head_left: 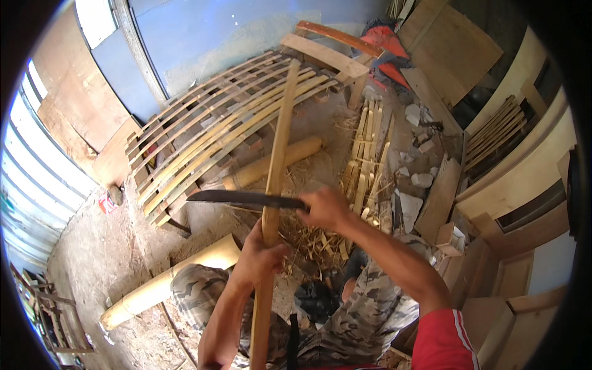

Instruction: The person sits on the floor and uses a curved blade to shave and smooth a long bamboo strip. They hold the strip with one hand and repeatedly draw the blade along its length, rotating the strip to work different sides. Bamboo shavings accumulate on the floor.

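A long split bamboo strip [280, 139] runs upright through the middle of the view, from near my lap to beyond the slatted frame's edge. My left hand [261, 250] is wrapped round it above my knees. In my right hand [325, 208] is the handle of a dark machete [237, 197]. Its blade points left and lies across the strip, just above my left hand. Whether the edge has bitten into the bamboo I cannot tell. Shavings [314, 240] cover the ground beyond my knees.
A slatted bamboo frame [216, 129] rests ahead. Thick bamboo poles lie on the floor, one [172, 277] beside my left knee, another [277, 161] farther off. Split strips [370, 142] are piled at right, near rubble [422, 180] and wooden boards [453, 52].
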`<state>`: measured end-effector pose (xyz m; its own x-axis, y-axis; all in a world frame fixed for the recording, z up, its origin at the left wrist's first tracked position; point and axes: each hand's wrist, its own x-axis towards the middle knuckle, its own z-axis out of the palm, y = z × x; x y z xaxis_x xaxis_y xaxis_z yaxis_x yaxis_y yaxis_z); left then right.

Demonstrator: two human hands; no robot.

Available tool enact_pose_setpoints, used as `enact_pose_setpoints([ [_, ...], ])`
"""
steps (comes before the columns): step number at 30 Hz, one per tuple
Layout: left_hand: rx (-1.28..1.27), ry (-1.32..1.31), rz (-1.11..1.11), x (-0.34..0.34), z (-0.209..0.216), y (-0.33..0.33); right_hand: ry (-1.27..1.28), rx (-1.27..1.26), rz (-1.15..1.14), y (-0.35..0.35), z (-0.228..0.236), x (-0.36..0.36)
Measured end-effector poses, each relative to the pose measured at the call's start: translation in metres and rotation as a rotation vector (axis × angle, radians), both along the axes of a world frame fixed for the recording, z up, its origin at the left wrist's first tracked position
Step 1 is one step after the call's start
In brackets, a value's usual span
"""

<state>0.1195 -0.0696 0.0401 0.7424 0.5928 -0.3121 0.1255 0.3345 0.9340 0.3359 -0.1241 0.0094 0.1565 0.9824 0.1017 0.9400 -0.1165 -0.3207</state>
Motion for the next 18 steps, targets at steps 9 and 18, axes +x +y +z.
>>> enact_pose_setpoints([
  [9, -0.025, 0.053, 0.028, -0.008, -0.015, -0.004, -0.008, -0.011, 0.103, -0.013, 0.001, -0.020],
  [18, 0.056, 0.113, -0.010, -0.009, 0.001, -0.009, -0.019, 0.039, 0.104, -0.011, -0.004, -0.013],
])
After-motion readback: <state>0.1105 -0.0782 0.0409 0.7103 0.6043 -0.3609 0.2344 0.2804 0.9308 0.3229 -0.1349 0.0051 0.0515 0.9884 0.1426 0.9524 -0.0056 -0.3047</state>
